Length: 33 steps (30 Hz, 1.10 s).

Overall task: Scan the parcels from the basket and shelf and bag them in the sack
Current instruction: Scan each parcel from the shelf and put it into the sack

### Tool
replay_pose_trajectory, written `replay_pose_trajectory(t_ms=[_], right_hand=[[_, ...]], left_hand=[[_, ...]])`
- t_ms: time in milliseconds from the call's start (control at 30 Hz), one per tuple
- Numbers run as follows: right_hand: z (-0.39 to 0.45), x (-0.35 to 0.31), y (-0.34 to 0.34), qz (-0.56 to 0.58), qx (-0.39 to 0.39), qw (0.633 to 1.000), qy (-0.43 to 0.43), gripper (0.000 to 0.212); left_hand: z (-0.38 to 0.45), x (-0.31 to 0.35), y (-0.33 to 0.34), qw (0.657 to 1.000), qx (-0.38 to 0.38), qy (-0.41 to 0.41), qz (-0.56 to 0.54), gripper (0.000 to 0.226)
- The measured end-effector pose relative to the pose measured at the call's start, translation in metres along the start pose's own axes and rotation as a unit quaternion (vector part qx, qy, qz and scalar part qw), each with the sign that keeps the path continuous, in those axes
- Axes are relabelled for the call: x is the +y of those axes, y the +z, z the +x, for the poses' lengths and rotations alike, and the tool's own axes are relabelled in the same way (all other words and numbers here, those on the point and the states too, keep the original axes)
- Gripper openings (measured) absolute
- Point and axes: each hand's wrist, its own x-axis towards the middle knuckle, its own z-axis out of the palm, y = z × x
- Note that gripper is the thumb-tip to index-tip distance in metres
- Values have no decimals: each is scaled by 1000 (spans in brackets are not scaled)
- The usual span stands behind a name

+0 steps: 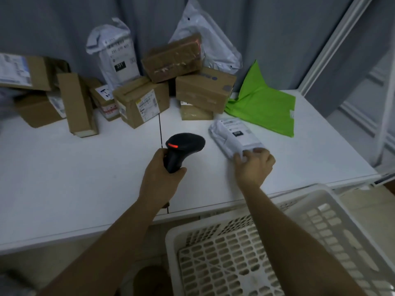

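Note:
My left hand (pixel 160 178) grips the handle of a black barcode scanner (pixel 181 149) with a red light showing on its head, held over the white table (pixel 85 178). My right hand (pixel 253 166) pinches the near end of a small white poly-bag parcel (pixel 235 136) that lies label-up on the table. A green sack (pixel 263 103) lies crumpled behind that parcel. A white slotted plastic basket (pixel 245 253) stands below the table's front edge at lower right, with no parcel visible in it.
Several cardboard boxes (pixel 141 102) and white mailer bags (pixel 117 54) are piled along the back of the table against a grey curtain. A white frame (pixel 333 45) rises at the right.

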Motion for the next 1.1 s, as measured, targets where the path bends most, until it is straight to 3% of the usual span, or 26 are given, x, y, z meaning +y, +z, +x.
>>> replay_pose_trajectory(t_ms=[67, 100, 200, 267, 333, 400, 467, 533, 600, 700, 800, 867, 1100], right_hand=[[-27, -6, -15, 8, 54, 995, -78, 24], [-43, -11, -22, 15, 45, 994, -102, 25], [-99, -34, -39, 56, -99, 985, -131, 43], [-128, -51, -48, 88, -178, 969, -148, 37], [-137, -68, -57, 137, -216, 960, -113, 31], [-132, -82, -57, 181, -195, 962, -55, 28], [-119, -94, -49, 169, -215, 961, 24, 54], [-107, -101, -39, 95, -292, 947, 97, 93], [-96, -103, -27, 71, -369, 913, 158, 108], [-88, -104, -10, 121, -427, 869, 221, 99], [-91, -107, -10, 187, -472, 834, 215, 59], [-98, -112, -18, 223, -495, 810, 223, 44], [-143, -167, -69, 367, -490, 764, 205, 55]], left_hand=[[-18, 0, -19, 1000, 15, -17, -2, 29], [-27, 0, -29, 999, 23, -23, 0, 30], [-58, -1, -60, 997, 53, -49, 4, 31], [-77, -2, -76, 996, 68, -65, -1, 30], [-90, -7, -89, 993, 85, -78, -14, 27], [-96, -14, -97, 991, 101, -80, -20, 26], [-96, -20, -103, 990, 112, -85, -24, 25], [-93, -23, -108, 989, 115, -88, -33, 25], [-90, -24, -111, 989, 112, -87, -38, 26], [-88, -25, -114, 990, 104, -89, -44, 27], [-90, -23, -121, 989, 107, -93, -49, 29], [-94, -20, -125, 986, 115, -99, -65, 29], [-121, 6, -152, 971, 173, -92, -133, 26]])
